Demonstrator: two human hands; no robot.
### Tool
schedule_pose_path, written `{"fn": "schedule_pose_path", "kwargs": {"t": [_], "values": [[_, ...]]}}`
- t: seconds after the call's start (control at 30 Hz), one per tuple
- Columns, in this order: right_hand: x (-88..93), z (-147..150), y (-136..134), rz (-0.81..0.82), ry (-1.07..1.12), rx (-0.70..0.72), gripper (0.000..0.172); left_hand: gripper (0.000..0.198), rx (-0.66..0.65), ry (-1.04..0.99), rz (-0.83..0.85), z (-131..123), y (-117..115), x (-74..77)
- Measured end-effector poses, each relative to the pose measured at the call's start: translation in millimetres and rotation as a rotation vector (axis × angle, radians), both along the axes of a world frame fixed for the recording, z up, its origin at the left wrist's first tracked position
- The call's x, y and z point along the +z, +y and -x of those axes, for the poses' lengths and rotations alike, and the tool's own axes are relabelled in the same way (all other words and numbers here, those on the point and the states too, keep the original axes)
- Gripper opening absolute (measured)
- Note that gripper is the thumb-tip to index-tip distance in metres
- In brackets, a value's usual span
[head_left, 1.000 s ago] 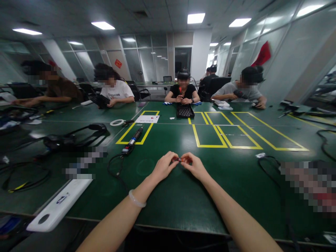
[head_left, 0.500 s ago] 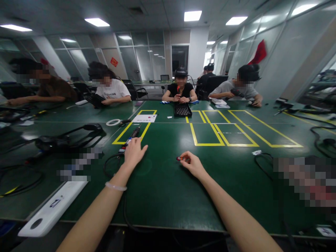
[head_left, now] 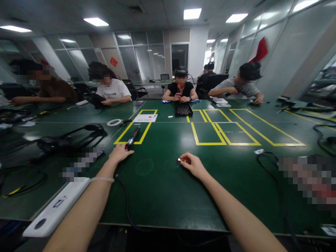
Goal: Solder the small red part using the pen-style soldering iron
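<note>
My left hand (head_left: 120, 153) is at the near end of an electric screwdriver (head_left: 134, 135), its thumb and fingers closed around the red butt end. The dark tool lies tilted, tip pointing away, partly inside a yellow taped outline. A black cable (head_left: 125, 196) runs from beneath that hand toward the table's front edge. My right hand (head_left: 193, 164) rests low over the green table with fingertips pinched. Between them is a small red-and-orange piece (head_left: 179, 160) with a bright white spot; its kind is too small to make out.
Left of my forearm lies a long white device (head_left: 56, 210). Beyond it sits a black frame-like object (head_left: 70, 137) with cables. A paper sheet (head_left: 145, 118) and a black tray (head_left: 183, 109) lie farther off. Several people work across the table; cables lie at right.
My left hand has slid left and toward me, and its fingers have closed in. The screwdriver's near end has swung slightly right. My right hand has hardly moved; a white glint shows on its piece.
</note>
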State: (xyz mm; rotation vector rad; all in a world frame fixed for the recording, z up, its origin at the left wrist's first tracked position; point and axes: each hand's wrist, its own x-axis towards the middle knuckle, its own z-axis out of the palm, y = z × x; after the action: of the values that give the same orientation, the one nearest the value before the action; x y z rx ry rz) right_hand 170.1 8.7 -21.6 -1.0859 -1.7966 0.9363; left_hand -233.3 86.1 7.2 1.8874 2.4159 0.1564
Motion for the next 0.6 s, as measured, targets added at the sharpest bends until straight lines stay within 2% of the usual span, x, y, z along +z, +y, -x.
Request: {"fn": "schedule_pose_path", "kwargs": {"t": [0.2, 0.43, 0.6], "values": [[2.0, 0.5, -2.2, -0.044, -0.017, 0.005, 0.014, 0.065, -0.038, 0.039, -0.031, -56.4, -29.9, 5.0], [4.7, 3.2, -4.6, -0.013, -0.023, 0.006, 0.014, 0.055, -0.233, 0.038, -0.086, -128.8, -55.8, 6.7], [0.9, 5.3, -3.6, -0.101, -0.023, 0.040, 0.010, 0.050, -0.339, 0.051, -0.115, -174.0, -70.8, 4.6]]}}
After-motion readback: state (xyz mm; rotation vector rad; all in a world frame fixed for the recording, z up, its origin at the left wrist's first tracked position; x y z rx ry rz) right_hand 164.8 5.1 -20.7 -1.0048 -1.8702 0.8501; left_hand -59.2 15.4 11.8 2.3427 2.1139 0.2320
